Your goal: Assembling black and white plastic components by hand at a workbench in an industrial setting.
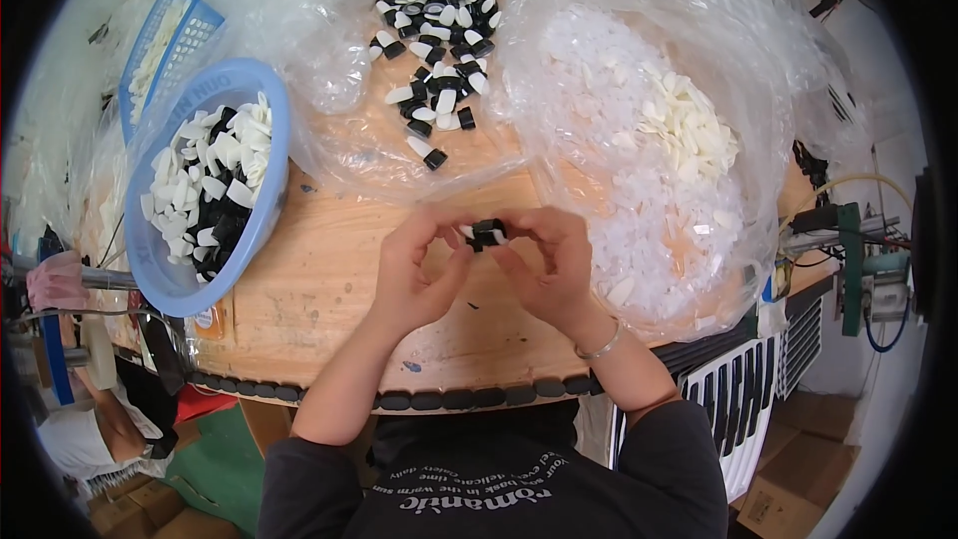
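Taking the round wooden table [319, 299] as the landmark, a blue plastic basin [261, 208] of white and black caps is set at its left edge, tilted toward the person so the pieces lie within reach. Over the table's near middle, a small black-and-white plastic piece [486, 233] is pinched between the fingertips of the left hand [419, 274] and the right hand [549, 265], both closed on it from opposite ends; whether two parts are being joined cannot be told, since fingers cover most of it. Toward the table's far side and right, loose pieces are kept on clear plastic bags [619, 140], whose folds blur the white heap.
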Demonstrator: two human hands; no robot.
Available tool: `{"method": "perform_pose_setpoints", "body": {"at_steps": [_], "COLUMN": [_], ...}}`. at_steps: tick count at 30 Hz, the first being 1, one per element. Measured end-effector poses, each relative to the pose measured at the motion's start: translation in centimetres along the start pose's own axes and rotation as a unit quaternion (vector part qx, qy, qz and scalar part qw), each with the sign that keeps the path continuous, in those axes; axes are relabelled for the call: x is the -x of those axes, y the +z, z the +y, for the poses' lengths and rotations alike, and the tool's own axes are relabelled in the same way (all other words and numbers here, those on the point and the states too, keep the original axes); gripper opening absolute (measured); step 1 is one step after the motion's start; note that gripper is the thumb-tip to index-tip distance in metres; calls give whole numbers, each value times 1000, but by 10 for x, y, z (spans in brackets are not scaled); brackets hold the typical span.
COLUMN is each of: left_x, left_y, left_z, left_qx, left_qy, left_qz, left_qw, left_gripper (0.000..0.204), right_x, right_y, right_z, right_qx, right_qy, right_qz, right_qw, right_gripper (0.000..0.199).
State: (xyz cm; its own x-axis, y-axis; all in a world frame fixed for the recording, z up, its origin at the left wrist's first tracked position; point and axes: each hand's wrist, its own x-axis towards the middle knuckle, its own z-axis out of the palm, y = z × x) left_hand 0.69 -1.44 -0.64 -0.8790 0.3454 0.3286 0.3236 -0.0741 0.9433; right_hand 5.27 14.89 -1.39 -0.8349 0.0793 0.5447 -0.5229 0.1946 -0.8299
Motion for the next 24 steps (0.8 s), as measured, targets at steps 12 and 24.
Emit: {"method": "perform_pose_setpoints", "body": {"at_steps": [12, 24], "left_x": [3, -1], "left_y": [14, 7], "left_z": [6, -4], "left_qx": [-173, -269], "left_qy": [189, 334], "left_qz": [30, -14], "left_qw": [966, 903], "left_gripper": [37, 45], "right_x": [-6, -13], "right_y": [-7, -16], "right_z": [-20, -27], "right_qx": [158, 71], "right_qy": [-74, 20], "right_qz": [-21, -76], "right_qw": [984, 994], "right_gripper": [18, 8]}}
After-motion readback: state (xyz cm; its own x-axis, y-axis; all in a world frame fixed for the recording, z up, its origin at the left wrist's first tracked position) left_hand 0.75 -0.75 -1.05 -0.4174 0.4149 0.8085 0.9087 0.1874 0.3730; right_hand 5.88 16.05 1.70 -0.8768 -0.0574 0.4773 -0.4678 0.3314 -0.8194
